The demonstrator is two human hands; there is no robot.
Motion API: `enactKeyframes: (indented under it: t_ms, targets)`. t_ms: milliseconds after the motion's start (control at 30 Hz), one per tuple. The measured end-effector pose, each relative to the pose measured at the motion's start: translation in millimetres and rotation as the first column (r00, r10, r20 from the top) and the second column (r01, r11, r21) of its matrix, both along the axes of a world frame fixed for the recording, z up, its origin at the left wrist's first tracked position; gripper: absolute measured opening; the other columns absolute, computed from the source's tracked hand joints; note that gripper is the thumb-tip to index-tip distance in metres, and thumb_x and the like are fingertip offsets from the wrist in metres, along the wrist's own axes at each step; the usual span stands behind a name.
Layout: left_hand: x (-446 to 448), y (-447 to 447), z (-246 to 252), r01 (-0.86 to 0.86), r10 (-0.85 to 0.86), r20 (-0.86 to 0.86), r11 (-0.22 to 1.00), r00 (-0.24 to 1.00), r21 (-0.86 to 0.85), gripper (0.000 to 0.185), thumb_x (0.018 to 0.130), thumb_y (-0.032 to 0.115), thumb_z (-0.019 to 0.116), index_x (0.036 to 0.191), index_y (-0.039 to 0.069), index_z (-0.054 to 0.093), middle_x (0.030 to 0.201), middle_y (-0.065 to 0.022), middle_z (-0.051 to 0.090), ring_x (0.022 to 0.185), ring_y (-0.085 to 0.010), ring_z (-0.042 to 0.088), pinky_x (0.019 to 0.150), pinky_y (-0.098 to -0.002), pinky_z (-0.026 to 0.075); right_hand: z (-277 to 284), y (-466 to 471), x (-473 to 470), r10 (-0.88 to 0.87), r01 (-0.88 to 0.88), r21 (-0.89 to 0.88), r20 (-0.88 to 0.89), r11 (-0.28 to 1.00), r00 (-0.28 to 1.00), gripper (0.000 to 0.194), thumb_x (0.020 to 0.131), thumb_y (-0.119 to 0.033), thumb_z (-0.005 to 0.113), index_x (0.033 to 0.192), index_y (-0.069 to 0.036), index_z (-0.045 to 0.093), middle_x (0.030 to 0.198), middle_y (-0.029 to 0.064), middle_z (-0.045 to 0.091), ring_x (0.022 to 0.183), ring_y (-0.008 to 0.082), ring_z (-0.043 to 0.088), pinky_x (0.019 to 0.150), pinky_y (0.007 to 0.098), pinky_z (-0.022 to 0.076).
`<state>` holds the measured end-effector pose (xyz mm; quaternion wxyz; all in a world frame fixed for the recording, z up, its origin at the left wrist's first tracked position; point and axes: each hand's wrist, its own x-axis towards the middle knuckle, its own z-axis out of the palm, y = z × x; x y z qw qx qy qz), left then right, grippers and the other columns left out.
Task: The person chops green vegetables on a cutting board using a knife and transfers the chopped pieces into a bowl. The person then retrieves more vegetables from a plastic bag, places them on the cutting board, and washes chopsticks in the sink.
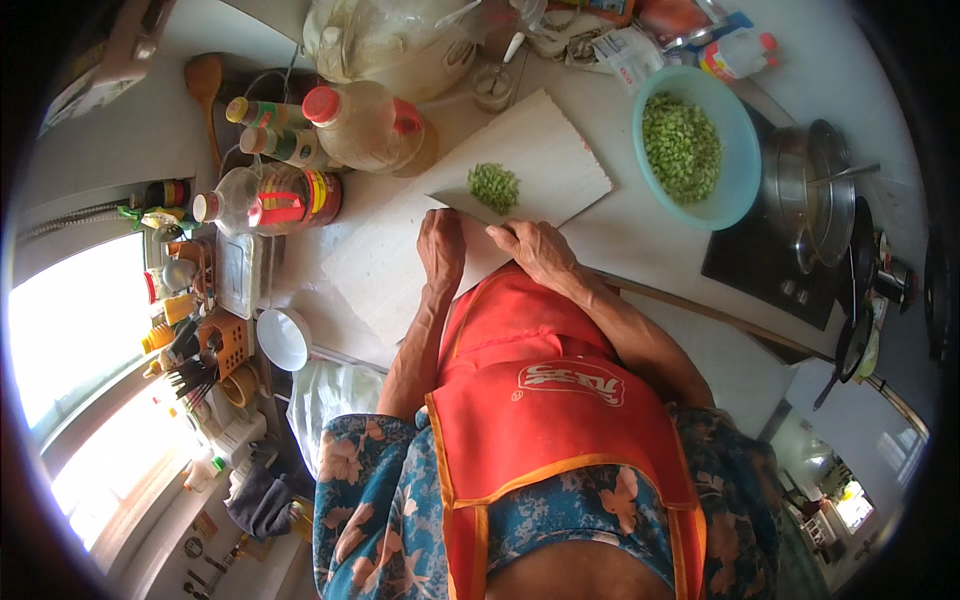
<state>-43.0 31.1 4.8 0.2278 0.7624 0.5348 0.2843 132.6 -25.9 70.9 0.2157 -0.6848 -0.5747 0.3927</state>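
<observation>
A kitchen knife (pixel 474 209) lies slantwise over a pale cutting board (pixel 375 277), its blade beside a small heap of finely chopped green vegetable (pixel 494 187). My right hand (pixel 538 253) is closed at the blade's right end, the handle hidden beneath it. Fingers curled, my left hand (pixel 442 251) rests at the other end of the blade; whether it pinches the metal or something under it is hidden. To the right of the board, a light-blue plastic bowl (pixel 737 165) holds many chopped green pieces.
Large plastic oil bottles (pixel 367 127) and sauce bottles (pixel 289 146) crowd the back left. Behind the board stands a glass jar (pixel 492 86) with a spoon. A steel pot (pixel 832 187) is at right by the black cooktop (pixel 772 270). A white bowl (pixel 283 339) sits near the left edge.
</observation>
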Motion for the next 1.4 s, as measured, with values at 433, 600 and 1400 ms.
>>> enactKeyframes:
  t_ms: [433,600,1400]
  targets:
    - [-4,-4,-2,-0.043,0.045,0.024,0.995,0.999,-0.086,0.001,0.085,0.003,0.058,0.085,0.003,0.059,0.08,-0.016,0.056,0.076,-0.0357,0.057,0.066,-0.045,0.046,10,0,13,0.054,-0.054,0.009,-0.103,0.999,0.993,0.043,0.101,-0.036,0.05,0.08,0.0,0.059,0.064,0.021,0.055,0.06,0.0415,0.052,0.059,0.0469,0.0446]
    - [-3,-4,3,-0.02,0.021,0.024,0.997,0.999,-0.073,0.004,0.085,0.002,0.057,0.087,0.004,0.06,0.082,-0.0158,0.057,0.078,-0.0357,0.058,0.069,-0.0446,0.047,-4,-2,-1,0.034,-0.034,0.028,-0.006,0.999,0.999,0.045,0.1,-0.041,0.05,0.082,-0.003,0.065,0.071,0.021,0.065,0.068,0.0432,0.064,0.061,0.0488,0.0515]
    - [2,6,5,0.012,-0.013,-0.046,1.0,0.999,-0.018,0.012,0.082,-0.001,0.056,0.09,0.005,0.063,0.084,-0.0141,0.059,0.079,-0.0353,0.058,0.069,-0.0444,0.048,12,-9,5,0.009,-0.002,-0.055,0.12,0.998,0.993,0.038,0.098,-0.038,0.055,0.087,-0.004,0.065,0.077,0.023,0.064,0.072,0.0444,0.062,0.061,0.0496,0.0492]
